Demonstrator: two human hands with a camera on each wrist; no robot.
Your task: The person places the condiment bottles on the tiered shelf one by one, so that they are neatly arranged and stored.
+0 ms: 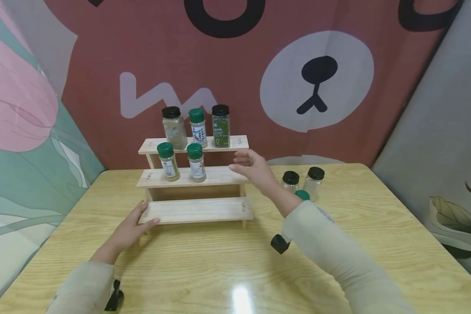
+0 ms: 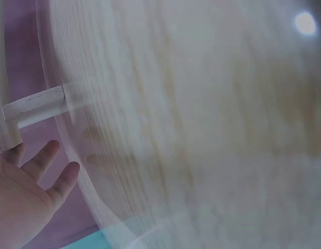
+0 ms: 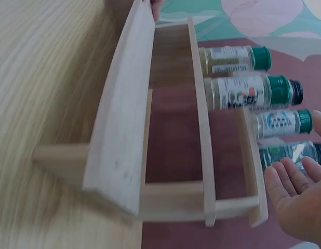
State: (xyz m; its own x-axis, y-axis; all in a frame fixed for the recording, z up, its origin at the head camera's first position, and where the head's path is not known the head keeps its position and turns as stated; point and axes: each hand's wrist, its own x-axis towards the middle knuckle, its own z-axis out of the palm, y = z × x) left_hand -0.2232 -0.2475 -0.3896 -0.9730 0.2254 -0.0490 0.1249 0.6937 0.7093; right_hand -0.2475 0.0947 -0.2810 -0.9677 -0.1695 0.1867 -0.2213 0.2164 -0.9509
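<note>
A three-step wooden spice rack point(image 1: 198, 210) stands on the table. My left hand point(image 1: 127, 229) holds the left end of its lowest step between thumb and fingers; in the left wrist view the other fingers point(image 2: 41, 163) spread loosely beside it. My right hand point(image 1: 255, 172) hovers by the right end of the middle step, fingers slightly bent and holding nothing. Two green-capped spice bottles, a left one point(image 1: 168, 162) and a right one point(image 1: 196, 163), stand on that step. The top step bears a black-capped jar point(image 1: 174, 128), a green-capped bottle point(image 1: 198, 128) and a black-capped jar of green herbs point(image 1: 221, 126).
Right of the rack, behind my right forearm, stand two black-capped jars, one point(image 1: 290, 179) nearer the rack and one point(image 1: 313, 183) farther right, and a green-capped bottle point(image 1: 302, 195), partly hidden. A printed cloth point(image 1: 227, 65) hangs behind the wooden table point(image 1: 204, 261).
</note>
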